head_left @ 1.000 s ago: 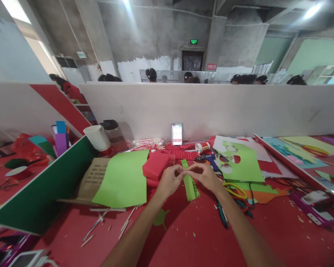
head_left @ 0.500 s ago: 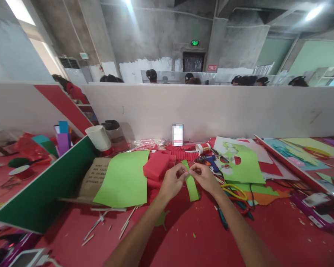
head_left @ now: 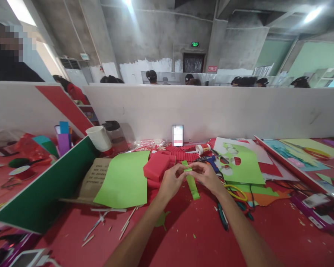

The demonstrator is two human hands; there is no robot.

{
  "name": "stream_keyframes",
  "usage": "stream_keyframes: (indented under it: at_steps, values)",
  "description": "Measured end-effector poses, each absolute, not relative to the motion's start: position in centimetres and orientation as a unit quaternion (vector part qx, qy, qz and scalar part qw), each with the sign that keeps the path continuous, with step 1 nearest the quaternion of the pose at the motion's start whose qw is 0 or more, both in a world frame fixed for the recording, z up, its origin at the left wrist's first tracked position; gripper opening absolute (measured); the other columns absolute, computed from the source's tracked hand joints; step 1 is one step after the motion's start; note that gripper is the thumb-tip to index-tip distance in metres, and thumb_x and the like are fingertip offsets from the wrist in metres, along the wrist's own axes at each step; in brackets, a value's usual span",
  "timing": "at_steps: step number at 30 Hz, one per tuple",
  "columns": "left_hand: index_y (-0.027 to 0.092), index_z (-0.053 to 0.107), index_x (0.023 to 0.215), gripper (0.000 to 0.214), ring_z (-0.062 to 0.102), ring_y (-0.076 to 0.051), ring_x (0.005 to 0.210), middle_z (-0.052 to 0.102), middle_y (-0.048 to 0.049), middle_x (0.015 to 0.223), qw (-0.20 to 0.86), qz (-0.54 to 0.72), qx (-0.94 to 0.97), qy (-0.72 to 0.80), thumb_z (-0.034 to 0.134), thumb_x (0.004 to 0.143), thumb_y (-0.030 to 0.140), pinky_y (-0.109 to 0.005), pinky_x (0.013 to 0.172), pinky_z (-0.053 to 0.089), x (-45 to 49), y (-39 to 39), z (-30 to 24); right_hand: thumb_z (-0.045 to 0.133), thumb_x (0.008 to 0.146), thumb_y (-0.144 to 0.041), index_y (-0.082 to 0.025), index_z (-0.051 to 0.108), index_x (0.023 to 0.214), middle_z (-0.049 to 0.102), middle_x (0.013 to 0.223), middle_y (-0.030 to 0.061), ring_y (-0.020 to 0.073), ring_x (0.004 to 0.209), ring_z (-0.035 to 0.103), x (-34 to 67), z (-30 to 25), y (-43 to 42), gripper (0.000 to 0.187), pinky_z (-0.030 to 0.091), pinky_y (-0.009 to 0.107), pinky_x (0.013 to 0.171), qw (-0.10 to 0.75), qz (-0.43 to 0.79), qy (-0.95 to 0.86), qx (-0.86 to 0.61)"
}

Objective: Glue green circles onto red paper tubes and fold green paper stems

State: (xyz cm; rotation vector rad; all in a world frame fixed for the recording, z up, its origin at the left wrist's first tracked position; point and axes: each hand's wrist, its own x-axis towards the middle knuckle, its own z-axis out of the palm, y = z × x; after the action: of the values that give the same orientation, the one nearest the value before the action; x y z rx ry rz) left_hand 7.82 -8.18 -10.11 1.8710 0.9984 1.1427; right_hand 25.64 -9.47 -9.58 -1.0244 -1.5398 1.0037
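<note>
Both my hands meet over a strip of light green paper [head_left: 192, 187] at the middle of the red table. My left hand [head_left: 174, 178] pinches the strip from the left, fingers closed. From the right, my right hand [head_left: 207, 176] pinches it too, fingertips close to the left ones. A narrow raised fold of green shows between the fingertips, and the strip's near end lies bent toward me. Just left of my left hand sits a red paper block [head_left: 156, 166]. A blue glue gun [head_left: 211, 161] lies beyond my right hand.
A light green sheet [head_left: 125, 181] lies left, and another with cut-out holes [head_left: 246, 168] lies right. Yellow-handled scissors [head_left: 236, 193] and dark green-handled pliers [head_left: 222, 217] are by my right forearm. A phone [head_left: 178, 135] leans on the white partition [head_left: 211, 111]. Thin sticks [head_left: 128, 222] lie in front.
My fingers have drawn closer together, and the green strip now has a raised fold between them. Its near end has become more curled. A person has appeared at the upper left.
</note>
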Motion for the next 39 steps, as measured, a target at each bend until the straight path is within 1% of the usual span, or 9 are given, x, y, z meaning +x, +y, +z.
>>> stream_keyframes:
  at_steps: [4,8,11,15,19,24,32,39]
  values:
    - [0.016,0.066,0.090,0.021,0.061,-0.017,0.072,0.068,-0.0042,0.081,0.359,0.437,0.728,0.388,0.059,0.086,0.036,-0.025,0.066,0.047,7.82,-8.08,-10.27,0.067,0.081,-0.036,-0.020,0.072,0.099,0.073,0.098,0.0067,0.0221,0.090,0.067,25.80,-9.02,-9.76,0.024,0.051,0.033,0.082,0.470,0.340,-0.685,-0.441]
    - [0.016,0.067,0.090,0.023,0.061,-0.017,0.073,0.068,-0.0050,0.083,0.377,0.436,0.724,0.379,0.056,0.088,0.036,-0.026,0.067,0.047,7.89,-8.26,-9.98,0.066,0.083,-0.033,-0.020,0.073,0.097,0.073,0.098,0.0060,0.0217,0.092,0.067,25.90,-8.89,-9.82,0.020,0.051,0.032,0.083,0.472,0.303,-0.699,-0.444]
    - [0.016,0.068,0.091,0.024,0.062,-0.017,0.076,0.070,-0.0049,0.086,0.395,0.436,0.718,0.373,0.055,0.088,0.036,-0.026,0.069,0.047,7.89,-8.34,-9.66,0.065,0.083,-0.032,-0.020,0.073,0.095,0.074,0.095,0.0056,0.0217,0.089,0.067,26.01,-9.11,-9.71,0.019,0.052,0.032,0.081,0.475,0.299,-0.695,-0.449]
    - [0.016,0.070,0.088,0.024,0.062,-0.017,0.075,0.070,-0.0043,0.083,0.410,0.437,0.706,0.376,0.057,0.086,0.036,-0.026,0.070,0.047,7.83,-8.13,-9.61,0.066,0.081,-0.032,-0.019,0.073,0.098,0.075,0.096,0.0065,0.0223,0.089,0.068,26.08,-9.32,-9.59,0.022,0.053,0.033,0.080,0.478,0.303,-0.690,-0.452]
    - [0.014,0.070,0.085,0.023,0.060,-0.017,0.073,0.069,-0.0044,0.079,0.425,0.436,0.695,0.381,0.060,0.084,0.036,-0.026,0.068,0.046,7.83,-7.94,-9.70,0.065,0.082,-0.031,-0.019,0.073,0.100,0.075,0.099,0.0073,0.0228,0.091,0.069,26.06,-9.34,-9.63,0.024,0.053,0.033,0.081,0.472,0.318,-0.688,-0.451]
    - [0.014,0.069,0.083,0.024,0.058,-0.016,0.070,0.067,-0.0039,0.076,0.436,0.428,0.692,0.384,0.060,0.083,0.036,-0.025,0.065,0.045,7.82,-7.99,-9.69,0.065,0.081,-0.030,-0.018,0.073,0.100,0.075,0.098,0.0075,0.0227,0.089,0.069,26.04,-9.32,-9.69,0.024,0.054,0.033,0.080,0.467,0.324,-0.686,-0.455]
    - [0.015,0.069,0.082,0.025,0.058,-0.016,0.067,0.067,-0.0039,0.074,0.412,0.420,0.704,0.398,0.060,0.082,0.038,-0.025,0.061,0.045,7.71,-7.98,-9.77,0.065,0.080,-0.028,-0.018,0.073,0.102,0.074,0.101,0.0083,0.0234,0.092,0.069,26.01,-9.31,-9.71,0.025,0.053,0.035,0.083,0.462,0.329,-0.690,-0.451]
    - [0.015,0.069,0.080,0.024,0.059,-0.016,0.066,0.067,-0.0037,0.073,0.396,0.422,0.713,0.397,0.061,0.082,0.037,-0.025,0.060,0.045,7.72,-8.11,-9.58,0.066,0.080,-0.036,-0.018,0.074,0.095,0.075,0.094,0.0074,0.0233,0.087,0.068,25.89,-9.40,-9.57,0.024,0.053,0.034,0.080,0.470,0.317,-0.687,-0.456]
